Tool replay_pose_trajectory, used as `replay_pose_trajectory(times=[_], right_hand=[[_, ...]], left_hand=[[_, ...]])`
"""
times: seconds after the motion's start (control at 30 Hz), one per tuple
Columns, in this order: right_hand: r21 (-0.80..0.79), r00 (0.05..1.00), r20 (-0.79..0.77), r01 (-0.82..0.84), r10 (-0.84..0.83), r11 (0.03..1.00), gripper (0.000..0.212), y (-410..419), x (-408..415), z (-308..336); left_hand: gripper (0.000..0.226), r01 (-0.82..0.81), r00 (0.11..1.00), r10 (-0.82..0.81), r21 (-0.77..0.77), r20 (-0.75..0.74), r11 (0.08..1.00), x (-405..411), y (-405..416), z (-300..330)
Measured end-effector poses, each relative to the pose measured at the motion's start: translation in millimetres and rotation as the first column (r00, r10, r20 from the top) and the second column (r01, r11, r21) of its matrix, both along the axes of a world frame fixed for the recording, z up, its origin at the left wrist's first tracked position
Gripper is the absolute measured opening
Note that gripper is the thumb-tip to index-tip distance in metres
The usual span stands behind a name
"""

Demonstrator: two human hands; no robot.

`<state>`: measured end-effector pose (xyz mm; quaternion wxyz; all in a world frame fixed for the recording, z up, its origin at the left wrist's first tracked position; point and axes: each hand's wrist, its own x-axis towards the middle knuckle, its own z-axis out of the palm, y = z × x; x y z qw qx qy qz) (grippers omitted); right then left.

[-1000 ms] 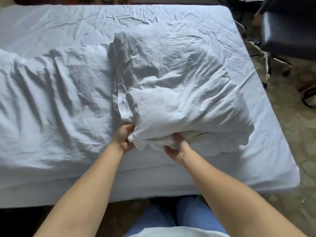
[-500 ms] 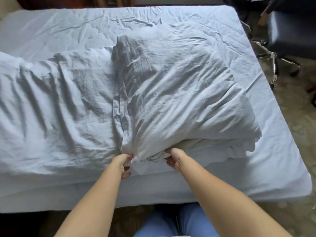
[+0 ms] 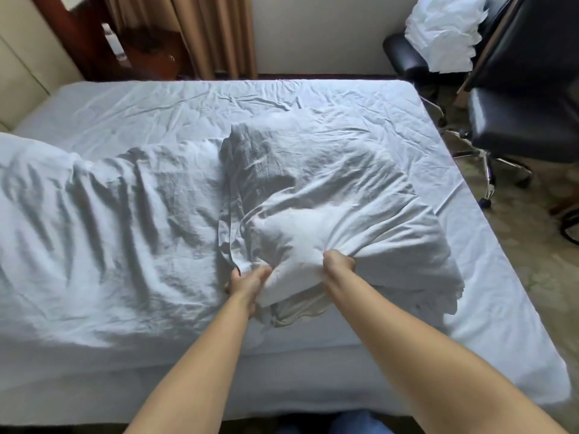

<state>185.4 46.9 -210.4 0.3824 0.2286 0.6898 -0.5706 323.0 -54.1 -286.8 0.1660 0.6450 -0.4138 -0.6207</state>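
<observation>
The pillowcase (image 3: 313, 183) lies crumpled on the right half of the bed (image 3: 188, 101), its open end turned toward the person. The cream pillow (image 3: 297, 310) peeks out of that opening at the near edge, so the stuffing looks nearly done but not finished.

The left hand (image 3: 247, 278) holds the near left corner of the opening, with the fingers curled round a bunch of the cloth. The right hand (image 3: 338, 261) grips a fold on top of the case, just beside the left hand, and its fingers are dug into the fabric and clamped on it.

The step in hand appears to be drawing the case over the last of the pillow. It would go best if both hands held the hem itself rather than loose cloth. They could then pull toward the person with short shakes, so the filling slides to the far corners. The exposed cream edge should be tucked in before the hem is smoothed flat. A one-sided pull would probably leave the case twisted.

A second pillow (image 3: 94, 214) lies touching the case on the left. A black chair (image 3: 517, 120) stands well apart at the right, beyond the bed, with a pile of linen (image 3: 445, 29) on a seat behind it.
</observation>
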Motion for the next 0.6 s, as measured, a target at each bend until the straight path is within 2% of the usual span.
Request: replay_pose_trajectory(times=[0.07, 0.1, 0.17, 0.2, 0.23, 0.3, 0.37, 0.43, 0.47, 0.53, 0.6], right_hand=[[0.108, 0.992, -0.11, -0.046, 0.058, 0.993, 0.036, -2.3, 15.5, 6.9], [0.148, 0.982, -0.147, -0.098, 0.12, 0.984, 0.035, -0.4, 28.8, 3.0], [0.175, 0.963, -0.114, -0.221, 0.243, 0.959, 0.035, 9.6, 50.6, -12.3], [0.184, 0.95, -0.05, -0.294, 0.308, 0.938, 0.038, 17.8, 56.0, -19.4], [0.206, 0.929, 0.011, -0.365, 0.371, 0.908, 0.043, 25.6, 54.0, -24.5], [0.276, 0.833, 0.034, -0.539, 0.552, 0.796, 0.056, 38.8, 38.8, -27.6], [0.505, 0.688, -0.092, -0.591, 0.72, 0.629, 0.055, 45.7, 19.9, -19.2], [0.717, 0.501, -0.281, -0.458, 0.819, 0.526, 0.047, 52.0, -0.5, -4.3], [0.769, 0.37, -0.362, -0.399, 0.856, 0.499, 0.046, 54.3, -10.3, 1.7], [0.819, 0.103, -0.348, -0.451, 0.932, 0.355, 0.047, 58.7, -24.7, 6.8], [0.794, -0.064, -0.203, -0.595, 0.977, 0.126, 0.047, 64.8, -32.9, 6.2]], left_hand=[[0.044, -0.006, 1.0, 0.007, -0.06, 0.018, 0.998, -0.3, 9.5, 36.5], [0.034, 0.021, 0.996, -0.01, -0.125, 0.092, 0.992, 2.6, 11.0, 41.1], [0.034, 0.126, 0.939, -0.059, -0.181, 0.339, 0.975, 18.7, 14.5, 38.7], [0.037, 0.172, 0.892, -0.073, -0.185, 0.446, 0.967, 27.0, 18.1, 35.2], [0.037, 0.212, 0.842, -0.093, -0.167, 0.532, 0.963, 34.9, 21.7, 31.3], [0.031, 0.237, 0.792, -0.083, -0.179, 0.605, 0.955, 43.2, 30.2, 32.8], [0.032, 0.307, 0.752, -0.111, -0.197, 0.65, 0.931, 43.3, 33.8, 41.1], [0.037, 0.369, 0.697, -0.147, -0.174, 0.702, 0.913, 37.2, 36.2, 49.8], [0.039, 0.386, 0.663, -0.162, -0.149, 0.73, 0.911, 32.8, 38.6, 54.5], [0.033, 0.438, 0.579, -0.172, -0.126, 0.797, 0.89, 21.6, 46.5, 66.0], [0.032, 0.525, 0.501, -0.167, -0.145, 0.849, 0.839, 14.8, 55.4, 76.8]])
